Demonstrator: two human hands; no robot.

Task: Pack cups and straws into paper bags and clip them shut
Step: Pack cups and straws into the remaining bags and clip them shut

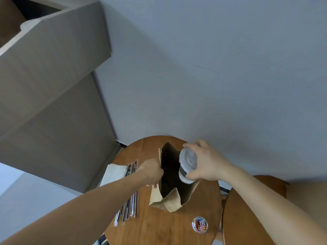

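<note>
Hands: left [152, 170] pinches bag [169, 200] rim, seemingly; right [203, 161] grips lidded cup [188, 165] over its mouth.

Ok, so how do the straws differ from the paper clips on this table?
The straws are long, dark and lie loose in a row; the paper clips are small, multicoloured and heaped in a round clear tub. The straws lie left of the paper bag; the paper clips sit right of it, nearer the camera. Both rest on the wooden table.

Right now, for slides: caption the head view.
Right hand holds lidded cup at mouth of paper bag; left hand grips its edge.
</note>
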